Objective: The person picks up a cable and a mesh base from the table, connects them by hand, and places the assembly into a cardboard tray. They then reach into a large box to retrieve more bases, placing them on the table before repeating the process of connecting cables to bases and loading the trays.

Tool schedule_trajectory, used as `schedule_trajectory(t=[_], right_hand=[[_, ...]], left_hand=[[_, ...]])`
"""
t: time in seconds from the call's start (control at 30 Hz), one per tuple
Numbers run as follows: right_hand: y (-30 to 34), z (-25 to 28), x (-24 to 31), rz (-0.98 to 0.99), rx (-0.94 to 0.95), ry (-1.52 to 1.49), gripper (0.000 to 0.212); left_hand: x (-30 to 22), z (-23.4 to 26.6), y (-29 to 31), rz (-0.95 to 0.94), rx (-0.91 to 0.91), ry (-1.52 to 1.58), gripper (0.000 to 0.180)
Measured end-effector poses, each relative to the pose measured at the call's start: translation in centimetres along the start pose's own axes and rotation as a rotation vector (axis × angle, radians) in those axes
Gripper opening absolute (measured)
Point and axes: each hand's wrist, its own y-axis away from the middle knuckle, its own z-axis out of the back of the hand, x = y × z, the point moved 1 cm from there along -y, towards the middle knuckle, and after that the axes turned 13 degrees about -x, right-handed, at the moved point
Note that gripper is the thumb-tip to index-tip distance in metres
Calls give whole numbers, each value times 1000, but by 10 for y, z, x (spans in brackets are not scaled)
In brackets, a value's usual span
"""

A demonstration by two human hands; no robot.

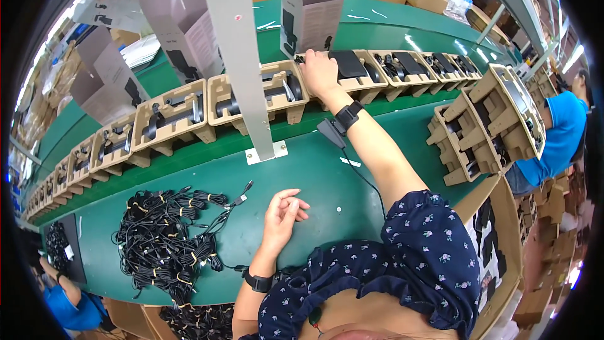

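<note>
A tan moulded-pulp tray [365, 92] with a flat black rectangular piece [348, 64] in it lies directly under the person's right hand [318, 72], whose bent fingers dip to the tray's left end; whether they grip the small dark part there cannot be told. The black piece is just right of that hand. More tan trays [170, 116] adjoin on both sides along a raised green ledge [286, 127], and a tall grey printed carton [322, 19] stands behind. A white metal post [236, 31] rises left of the right hand, limiting sideways room. Nearer the body, room for moving lies over the green tabletop [314, 170], between the ledge, a heap of banded black cables [167, 236] at left and stacked tan trays [481, 123] at right. The left hand [283, 211], loosely half-curled, is low over this tabletop, right of the heap.
</note>
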Motion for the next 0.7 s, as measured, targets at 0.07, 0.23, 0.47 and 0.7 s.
schedule_trajectory(t=[0.07, 0.23, 0.47, 0.7], right_hand=[[-2, -6, -7, -27, -3, 42, 23], [-10, -13, -19, -29, -11, 19, 18], [-18, -8, -4, 382, 239, 480, 17], [-1, 7, -37, 45, 224, 55, 20]], left_hand=[[0, 0, 1, -11, -8, -16, 27], [-4, -5, 2, -9, 14, -4, 24], [-2, -8, 6, -19, 10, -47, 21], [-2, -11, 4, -70, -58, -122, 20]])
